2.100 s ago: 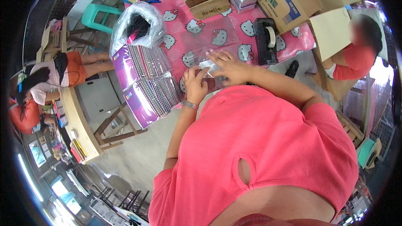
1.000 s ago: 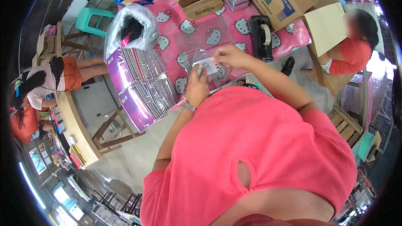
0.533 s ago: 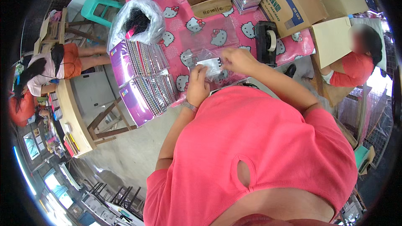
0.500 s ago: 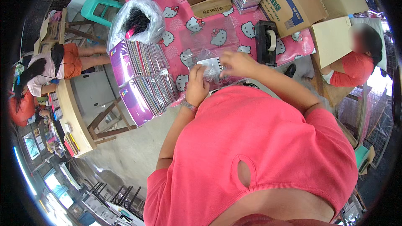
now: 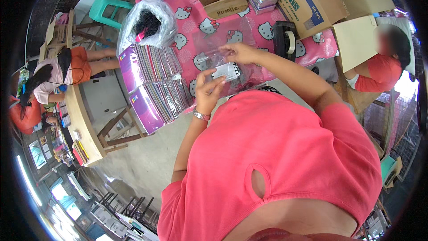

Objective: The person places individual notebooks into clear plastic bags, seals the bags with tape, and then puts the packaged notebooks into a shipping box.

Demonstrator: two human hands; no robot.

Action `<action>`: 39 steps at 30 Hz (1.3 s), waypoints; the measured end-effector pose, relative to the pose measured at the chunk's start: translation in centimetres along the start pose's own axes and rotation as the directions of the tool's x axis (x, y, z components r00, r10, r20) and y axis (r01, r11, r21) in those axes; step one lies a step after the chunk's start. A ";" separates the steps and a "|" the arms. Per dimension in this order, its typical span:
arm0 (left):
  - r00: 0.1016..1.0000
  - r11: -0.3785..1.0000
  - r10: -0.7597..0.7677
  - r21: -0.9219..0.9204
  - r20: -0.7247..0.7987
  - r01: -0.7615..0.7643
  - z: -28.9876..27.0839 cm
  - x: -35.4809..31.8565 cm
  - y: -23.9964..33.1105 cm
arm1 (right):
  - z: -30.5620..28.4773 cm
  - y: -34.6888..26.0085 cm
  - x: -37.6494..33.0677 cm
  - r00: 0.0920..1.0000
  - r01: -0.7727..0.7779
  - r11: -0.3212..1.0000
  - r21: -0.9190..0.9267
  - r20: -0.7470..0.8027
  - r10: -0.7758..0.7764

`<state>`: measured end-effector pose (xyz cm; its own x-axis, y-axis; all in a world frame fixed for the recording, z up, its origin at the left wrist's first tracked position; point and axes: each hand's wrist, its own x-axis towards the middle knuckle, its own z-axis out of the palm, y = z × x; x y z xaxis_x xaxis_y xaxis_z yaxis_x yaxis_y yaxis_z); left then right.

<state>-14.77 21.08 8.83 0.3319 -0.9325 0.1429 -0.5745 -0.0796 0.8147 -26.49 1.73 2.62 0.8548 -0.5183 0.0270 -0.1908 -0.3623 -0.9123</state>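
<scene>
Between the thumb and fingers of my left hand is a small white notepad with a black spiral along its edge. My right hand is just beyond the notepad, fingers drawn together on a crinkled clear plastic bag. Part of that plastic is hard to make out against the table cover. Flat clear plastic sheets lie farther back on the pink patterned cover.
Wrapped stacks of spiral notebooks stand at the left, below a plastic bag with dark contents. A tape dispenser, cardboard box and wooden holder surround the work area. A seated person is at the right.
My right hand has left the notepad's spiral edge and moved up and slightly left to the plastic. The notepad has tilted and shifted slightly toward me in my left hand.
</scene>
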 end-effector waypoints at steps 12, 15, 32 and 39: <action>0.990 0.979 0.113 0.159 0.089 -0.126 0.7 0.9 -4.1 | -0.5 -5.4 -4.5 0.890 0.378 0.918 -0.120 0.321 -0.324; 0.991 0.975 0.131 0.183 0.004 -0.129 1.1 0.5 -4.2 | 0.0 -6.2 -5.6 0.911 0.394 0.869 -0.300 0.253 -0.325; 0.950 0.907 -0.290 0.285 -0.116 0.311 1.4 1.7 -2.0 | -2.8 -5.4 -8.0 0.900 -0.170 0.984 -0.048 -0.414 0.135; 0.976 0.831 -0.210 0.514 -0.064 0.212 1.8 3.4 -1.1 | -5.8 4.7 -20.5 0.482 -0.669 0.734 0.118 -0.683 0.549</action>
<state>-14.30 17.34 7.40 0.4919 -0.8706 0.0041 -0.7915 -0.4452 0.4188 -47.72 6.15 0.15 -0.0219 -0.9777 -0.2090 -0.6545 0.1720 -0.7362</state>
